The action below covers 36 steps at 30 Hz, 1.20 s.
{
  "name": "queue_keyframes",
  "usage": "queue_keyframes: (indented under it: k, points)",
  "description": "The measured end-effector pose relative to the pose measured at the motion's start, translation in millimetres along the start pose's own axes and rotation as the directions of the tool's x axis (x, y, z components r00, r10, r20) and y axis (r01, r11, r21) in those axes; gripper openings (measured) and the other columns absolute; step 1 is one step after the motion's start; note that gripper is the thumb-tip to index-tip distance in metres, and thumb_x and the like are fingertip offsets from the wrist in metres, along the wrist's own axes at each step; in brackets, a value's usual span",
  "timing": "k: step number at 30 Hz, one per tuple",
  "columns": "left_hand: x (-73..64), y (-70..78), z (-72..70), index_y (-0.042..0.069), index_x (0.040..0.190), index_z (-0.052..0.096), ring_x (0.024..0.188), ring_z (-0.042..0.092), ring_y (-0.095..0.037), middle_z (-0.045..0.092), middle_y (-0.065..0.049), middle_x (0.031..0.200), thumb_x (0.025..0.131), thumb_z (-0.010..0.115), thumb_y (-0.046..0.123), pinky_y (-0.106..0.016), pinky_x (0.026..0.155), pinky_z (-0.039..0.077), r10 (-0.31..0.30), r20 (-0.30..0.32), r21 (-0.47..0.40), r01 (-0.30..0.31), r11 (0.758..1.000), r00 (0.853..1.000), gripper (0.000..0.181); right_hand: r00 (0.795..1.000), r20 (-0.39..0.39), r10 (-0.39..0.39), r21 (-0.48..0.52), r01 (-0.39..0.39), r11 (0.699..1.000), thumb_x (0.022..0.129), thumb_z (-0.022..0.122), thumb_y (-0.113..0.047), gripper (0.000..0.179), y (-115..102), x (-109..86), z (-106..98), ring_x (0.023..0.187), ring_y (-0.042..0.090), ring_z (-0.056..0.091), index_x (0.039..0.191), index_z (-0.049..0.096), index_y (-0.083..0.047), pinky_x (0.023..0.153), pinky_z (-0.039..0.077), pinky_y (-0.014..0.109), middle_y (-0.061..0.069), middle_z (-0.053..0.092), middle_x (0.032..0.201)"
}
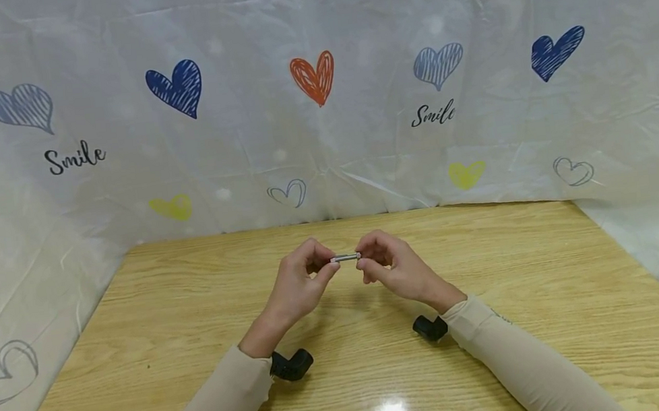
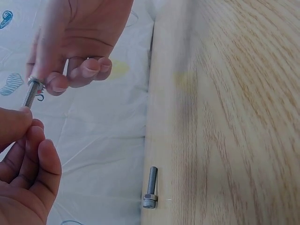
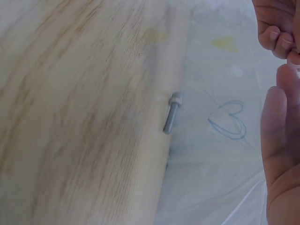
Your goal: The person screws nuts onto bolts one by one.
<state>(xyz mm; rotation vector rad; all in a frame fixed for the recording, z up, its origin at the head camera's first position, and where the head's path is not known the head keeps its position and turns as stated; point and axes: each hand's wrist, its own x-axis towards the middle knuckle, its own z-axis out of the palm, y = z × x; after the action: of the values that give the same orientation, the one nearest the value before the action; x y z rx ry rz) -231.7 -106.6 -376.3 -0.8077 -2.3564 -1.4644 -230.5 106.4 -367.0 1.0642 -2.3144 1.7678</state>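
Note:
Both hands meet over the far half of the table, with a metal bolt [image 1: 345,257] level between them. My left hand [image 1: 301,280] pinches one end between thumb and fingers. At the other end, my right hand [image 1: 396,267] grips with thumb and forefinger. The left wrist view shows the threaded shank [image 2: 29,96] leaving the left thumb, and a nut [image 2: 36,84] right at the right fingertips. A second bolt with a nut on it [image 2: 150,190] lies near the table's far edge, also seen as a bolt [image 3: 172,113] in the right wrist view. The hands hide it in the head view.
The wood-grain table [image 1: 167,332] runs back to a pale cloth [image 1: 371,38] printed with hearts and words, which also hangs at both sides. Black devices [image 1: 291,366] sit under the wrists, beside beige sleeves [image 1: 224,404].

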Motion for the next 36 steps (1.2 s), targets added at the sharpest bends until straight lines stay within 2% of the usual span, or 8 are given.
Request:
queue_keyframes:
  k: [2, 6, 12, 16, 20, 25, 30, 36]
  points:
    - [0.2, 0.3, 0.6, 0.006, 0.093, 0.061, 0.069, 0.059, -0.014, 0.066, -0.002, 0.083, 0.090, 0.066, 0.005, -0.031, 0.064, 0.051, 0.003, 0.000, 0.002, -0.003, 1.000, 1.000, 0.006, 1.000, 0.011, 0.024, -0.012, -0.024, 1.000, 0.098, 0.052, -0.005, 0.007, 4.4, 0.1, -0.1, 0.070, 0.037, 0.061, 0.098, 0.057, 0.001, 0.066, 0.053, 0.041, 0.014, 0.061, 0.082]
    - [0.9, 0.5, 1.3, 0.007, 0.093, 0.061, 0.069, 0.060, -0.014, 0.066, 0.000, 0.083, 0.090, 0.066, 0.005, -0.033, 0.064, 0.051, 0.014, 0.001, 0.001, -0.014, 1.000, 1.000, 0.006, 0.999, 0.022, 0.045, -0.035, -0.044, 0.998, 0.102, 0.047, -0.015, 0.023, 23.6, 1.0, -0.2, 0.071, 0.029, 0.061, 0.090, 0.059, 0.000, 0.066, 0.053, 0.038, 0.020, 0.061, 0.081]
    - [1.0, -0.5, 1.3, 0.007, 0.094, 0.062, 0.069, 0.059, -0.014, 0.065, -0.001, 0.084, 0.091, 0.066, 0.006, -0.034, 0.064, 0.051, 0.006, 0.004, -0.002, -0.006, 1.000, 1.000, 0.005, 0.999, 0.003, 0.047, -0.038, -0.047, 0.998, 0.099, 0.055, -0.021, 0.015, 33.7, 0.9, -0.2, 0.071, 0.023, 0.062, 0.108, 0.057, -0.009, 0.065, 0.053, 0.035, 0.014, 0.061, 0.089]
    - [0.8, -0.7, 1.4, 0.006, 0.095, 0.062, 0.071, 0.060, -0.017, 0.066, -0.003, 0.085, 0.090, 0.066, 0.007, -0.035, 0.065, 0.050, -0.010, 0.004, -0.011, 0.010, 1.000, 1.000, 0.006, 0.999, -0.022, 0.028, 0.010, -0.028, 1.000, 0.093, 0.062, -0.008, 0.026, 30.6, 1.3, -0.3, 0.072, 0.025, 0.063, 0.118, 0.053, -0.008, 0.065, 0.054, 0.035, 0.010, 0.060, 0.094]
    - [0.9, 2.1, 1.4, 0.002, 0.095, 0.061, 0.073, 0.062, -0.024, 0.067, -0.009, 0.086, 0.090, 0.065, 0.002, -0.037, 0.066, 0.050, -0.028, 0.001, -0.018, 0.028, 0.999, 1.000, 0.007, 1.000, -0.029, -0.003, 0.028, 0.003, 1.000, 0.093, 0.058, 0.002, 0.021, 15.9, 0.7, 0.1, 0.071, 0.030, 0.063, 0.113, 0.054, -0.002, 0.067, 0.055, 0.037, 0.015, 0.060, 0.091]
    - [-0.8, 23.4, -2.6, -0.003, 0.094, 0.060, 0.073, 0.062, -0.030, 0.066, -0.017, 0.086, 0.089, 0.063, -0.005, -0.040, 0.067, 0.051, -0.032, 0.011, -0.021, 0.032, 0.999, 0.999, 0.006, 0.999, -0.009, 0.033, -0.024, -0.033, 0.999, 0.097, 0.054, -0.004, 0.008, -1.8, -0.1, -0.2, 0.071, 0.036, 0.061, 0.101, 0.057, 0.002, 0.067, 0.053, 0.042, 0.012, 0.060, 0.084]
    - [-2.2, 39.4, -5.9, -0.005, 0.092, 0.059, 0.071, 0.061, -0.032, 0.065, -0.018, 0.086, 0.089, 0.062, -0.006, -0.037, 0.066, 0.050, -0.010, 0.018, -0.008, 0.010, 1.000, 1.000, 0.004, 0.998, 0.023, 0.067, -0.064, -0.065, 0.996, 0.102, 0.047, -0.011, 0.024, -7.0, 0.2, -1.0, 0.073, 0.036, 0.061, 0.091, 0.059, 0.007, 0.068, 0.052, 0.044, 0.011, 0.061, 0.084]
    - [-2.5, 40.3, -6.2, -0.005, 0.093, 0.059, 0.072, 0.061, -0.033, 0.065, -0.018, 0.086, 0.090, 0.062, -0.006, -0.037, 0.066, 0.050, -0.010, 0.020, -0.015, 0.010, 1.000, 1.000, 0.005, 0.996, 0.003, 0.086, -0.027, -0.086, 0.996, 0.099, 0.053, -0.009, 0.011, -3.7, -0.4, -1.4, 0.073, 0.034, 0.062, 0.104, 0.058, -0.001, 0.068, 0.053, 0.042, 0.008, 0.061, 0.087]
